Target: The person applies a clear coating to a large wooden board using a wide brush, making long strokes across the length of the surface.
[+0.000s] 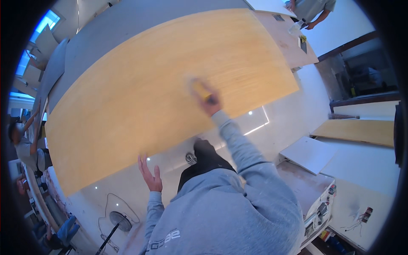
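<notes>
A large yellowish wooden panel [161,72] stretches across the view in front of me. Over its surface, right of the middle, my right hand [212,104] is closed around a yellow-and-black hand tool [202,90]. Motion smears the tool, so I cannot make out its exact kind or whether it touches the wood. My left hand [150,175] is open beside the panel's near edge, fingers spread and pointing upward, with nothing in it.
Grey sheets [97,46] lie beyond the panel. A co-worker [312,10] stands at the far right near a bottle [296,26]; another person [27,146] is at the left. A round-headed tool with a pole and cord [120,221] lies lower left; a cart [312,187] stands lower right.
</notes>
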`<action>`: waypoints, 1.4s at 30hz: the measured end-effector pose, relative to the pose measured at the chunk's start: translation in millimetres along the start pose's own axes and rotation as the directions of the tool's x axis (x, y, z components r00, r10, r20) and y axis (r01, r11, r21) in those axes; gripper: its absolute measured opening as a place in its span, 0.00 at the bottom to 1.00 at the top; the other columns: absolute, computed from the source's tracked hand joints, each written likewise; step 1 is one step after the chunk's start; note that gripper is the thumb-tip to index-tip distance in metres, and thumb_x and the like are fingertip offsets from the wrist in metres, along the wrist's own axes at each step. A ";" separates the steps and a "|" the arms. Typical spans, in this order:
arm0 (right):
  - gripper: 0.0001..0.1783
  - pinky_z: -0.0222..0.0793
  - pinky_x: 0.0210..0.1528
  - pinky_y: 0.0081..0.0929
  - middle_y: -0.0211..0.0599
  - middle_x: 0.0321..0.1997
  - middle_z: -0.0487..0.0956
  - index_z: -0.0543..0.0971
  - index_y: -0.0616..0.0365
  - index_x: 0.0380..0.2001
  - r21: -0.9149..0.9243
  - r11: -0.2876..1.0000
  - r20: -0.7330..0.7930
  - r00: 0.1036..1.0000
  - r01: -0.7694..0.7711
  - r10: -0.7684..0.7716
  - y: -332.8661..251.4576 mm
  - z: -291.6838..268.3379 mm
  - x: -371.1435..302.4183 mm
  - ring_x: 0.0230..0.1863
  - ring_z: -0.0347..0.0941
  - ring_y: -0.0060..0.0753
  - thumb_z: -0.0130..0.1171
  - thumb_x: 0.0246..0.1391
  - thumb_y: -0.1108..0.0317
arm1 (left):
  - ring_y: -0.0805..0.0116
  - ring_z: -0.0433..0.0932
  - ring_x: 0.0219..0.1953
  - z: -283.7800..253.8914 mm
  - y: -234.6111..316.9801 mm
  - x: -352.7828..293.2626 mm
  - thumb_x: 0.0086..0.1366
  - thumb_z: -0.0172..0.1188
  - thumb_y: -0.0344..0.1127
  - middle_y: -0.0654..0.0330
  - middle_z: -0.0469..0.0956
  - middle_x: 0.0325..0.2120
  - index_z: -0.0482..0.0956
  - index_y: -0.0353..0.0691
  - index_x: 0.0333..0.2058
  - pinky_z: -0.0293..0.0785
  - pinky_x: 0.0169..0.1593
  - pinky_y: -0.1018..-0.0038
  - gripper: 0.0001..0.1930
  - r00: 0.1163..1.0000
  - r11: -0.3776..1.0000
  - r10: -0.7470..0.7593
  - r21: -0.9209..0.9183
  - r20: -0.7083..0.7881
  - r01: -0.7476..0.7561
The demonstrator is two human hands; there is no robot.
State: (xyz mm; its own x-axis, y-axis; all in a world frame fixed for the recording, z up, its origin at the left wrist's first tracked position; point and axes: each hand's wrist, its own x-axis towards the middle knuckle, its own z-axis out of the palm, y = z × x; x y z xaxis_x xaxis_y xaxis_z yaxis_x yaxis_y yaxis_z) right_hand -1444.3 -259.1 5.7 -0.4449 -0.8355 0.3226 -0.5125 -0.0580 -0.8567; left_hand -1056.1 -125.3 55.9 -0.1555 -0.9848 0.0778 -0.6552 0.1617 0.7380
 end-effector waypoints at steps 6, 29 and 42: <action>0.30 0.71 0.63 0.34 0.38 0.62 0.81 0.77 0.41 0.64 0.272 0.929 0.672 0.740 -0.251 0.003 -73.8 71.9 -107.3 0.60 0.78 0.36 0.67 0.58 0.58 | 0.46 0.67 0.66 1.2 -53.4 -116.2 0.70 0.59 0.40 0.42 0.68 0.65 0.70 0.32 0.63 0.65 0.67 0.55 0.27 0.943 0.941 -0.329 0.100 0.056 0.322; 0.26 0.73 0.63 0.27 0.36 0.56 0.84 0.82 0.58 0.56 0.314 0.884 0.435 0.880 -0.346 0.190 125.8 -259.3 19.7 0.59 0.78 0.27 0.71 0.52 0.67 | 0.64 0.81 0.23 122.2 86.9 -148.7 0.64 0.68 0.47 0.56 0.81 0.19 0.86 0.41 0.41 0.76 0.30 0.65 0.16 0.850 0.759 -0.527 0.440 -0.018 0.480; 0.25 0.70 0.65 0.33 0.46 0.61 0.80 0.80 0.53 0.60 0.321 0.900 0.487 0.867 -0.293 0.109 71.5 -277.3 12.9 0.65 0.75 0.40 0.63 0.60 0.61 | 0.68 0.77 0.25 166.8 180.3 -17.0 0.66 0.66 0.41 0.58 0.80 0.24 0.82 0.42 0.51 0.76 0.34 0.70 0.17 0.957 0.926 -0.249 0.327 0.148 0.191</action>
State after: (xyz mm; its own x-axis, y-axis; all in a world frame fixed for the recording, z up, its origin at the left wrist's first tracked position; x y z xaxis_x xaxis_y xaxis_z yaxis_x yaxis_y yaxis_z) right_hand -1690.4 -122.5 60.2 -0.0841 -0.9964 -0.0094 -0.0950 0.0174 -0.9953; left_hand -1294.9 -68.8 75.9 -0.0946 -0.9734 -0.2085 -0.8776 -0.0174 0.4791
